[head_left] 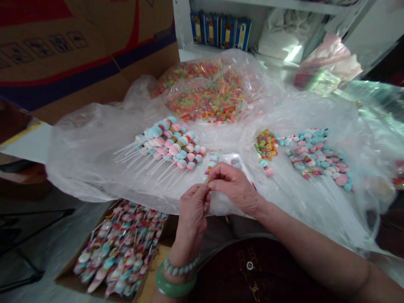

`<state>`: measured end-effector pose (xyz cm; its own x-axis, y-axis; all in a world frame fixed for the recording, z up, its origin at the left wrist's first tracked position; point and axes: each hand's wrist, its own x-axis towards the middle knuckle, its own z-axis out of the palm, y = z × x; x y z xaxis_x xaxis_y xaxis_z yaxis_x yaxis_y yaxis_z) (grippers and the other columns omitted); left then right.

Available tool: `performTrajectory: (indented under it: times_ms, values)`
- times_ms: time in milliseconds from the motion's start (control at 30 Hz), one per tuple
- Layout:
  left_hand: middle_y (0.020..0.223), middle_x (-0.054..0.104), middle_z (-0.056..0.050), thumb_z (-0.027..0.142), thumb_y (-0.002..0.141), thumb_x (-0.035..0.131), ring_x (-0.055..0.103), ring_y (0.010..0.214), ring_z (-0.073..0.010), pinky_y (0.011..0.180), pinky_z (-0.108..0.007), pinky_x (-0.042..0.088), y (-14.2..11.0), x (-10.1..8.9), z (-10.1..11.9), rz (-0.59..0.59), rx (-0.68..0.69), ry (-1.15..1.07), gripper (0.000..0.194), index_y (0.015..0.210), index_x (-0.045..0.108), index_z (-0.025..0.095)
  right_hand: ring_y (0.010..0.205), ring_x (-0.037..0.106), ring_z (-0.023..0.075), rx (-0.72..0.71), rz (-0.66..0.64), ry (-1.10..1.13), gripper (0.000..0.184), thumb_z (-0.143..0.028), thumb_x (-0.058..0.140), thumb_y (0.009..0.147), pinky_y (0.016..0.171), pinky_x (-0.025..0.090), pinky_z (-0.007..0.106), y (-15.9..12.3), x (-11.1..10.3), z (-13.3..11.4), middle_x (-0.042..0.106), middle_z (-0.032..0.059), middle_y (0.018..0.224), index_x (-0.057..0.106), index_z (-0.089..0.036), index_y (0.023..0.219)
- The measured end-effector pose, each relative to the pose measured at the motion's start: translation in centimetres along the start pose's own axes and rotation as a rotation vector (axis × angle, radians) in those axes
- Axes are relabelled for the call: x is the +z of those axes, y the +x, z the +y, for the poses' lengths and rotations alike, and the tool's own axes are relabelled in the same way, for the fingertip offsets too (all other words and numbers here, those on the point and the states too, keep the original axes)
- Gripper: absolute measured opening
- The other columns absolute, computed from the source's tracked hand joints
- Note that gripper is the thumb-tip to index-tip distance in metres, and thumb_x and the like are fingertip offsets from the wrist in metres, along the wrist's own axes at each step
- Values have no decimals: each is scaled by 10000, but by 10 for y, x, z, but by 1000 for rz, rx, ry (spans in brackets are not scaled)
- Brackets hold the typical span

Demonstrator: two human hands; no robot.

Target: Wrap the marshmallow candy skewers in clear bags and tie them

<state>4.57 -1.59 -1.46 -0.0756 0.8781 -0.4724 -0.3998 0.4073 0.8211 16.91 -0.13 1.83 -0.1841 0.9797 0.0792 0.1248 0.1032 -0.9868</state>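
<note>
My left hand [195, 203] and my right hand [232, 184] meet at the near edge of the plastic-covered table, both with fingers closed. Just beyond the fingertips points a wrapped candy skewer [213, 161], pastel and multicoloured in a clear bag, and both hands pinch at its lower end. A tiny yellow bit, perhaps a tie, shows between the fingers; the stick is hidden. To the left lies a pile of unwrapped marshmallow skewers [176, 145] with white sticks. Behind my right hand rests a flat printed clear packet [235, 162].
A large clear bag of ring candies [208, 94] lies at the back. On the right are loose ring candies [267, 144], marshmallows [318, 147] and white sticks [341, 206]. A box of wrapped skewers [123, 248] stands below left; a big carton [91, 54] rises behind.
</note>
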Motion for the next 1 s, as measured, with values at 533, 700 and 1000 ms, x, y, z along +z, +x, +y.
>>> performTrajectory:
  times_ms: [533, 700, 1000]
  values:
    - [471, 478, 60, 381, 675, 737, 303, 340, -20, 347, -160, 172, -4, 1, -7, -144, 12, 111, 307, 636, 555, 137, 782, 601, 162, -34, 232, -541, 202, -103, 484, 766, 742, 430, 276, -20, 11, 22, 677, 19, 797, 659, -202, 751]
    - [470, 456, 64, 376, 669, 735, 315, 379, -21, 365, -146, 199, -2, 2, -12, -41, 62, 94, 324, 591, 526, 141, 688, 540, 135, 73, 212, -436, 136, -128, 517, 753, 680, 396, 261, -18, 15, 23, 614, -12, 687, 618, -194, 691]
    - [400, 381, 73, 449, 621, 769, 274, 365, -32, 368, -152, 219, -6, -12, 5, -298, -61, 143, 351, 592, 574, 159, 640, 558, 90, 156, -286, 473, 347, -234, 735, 677, 612, 446, 200, -8, -10, 28, 607, -52, 725, 608, -169, 993]
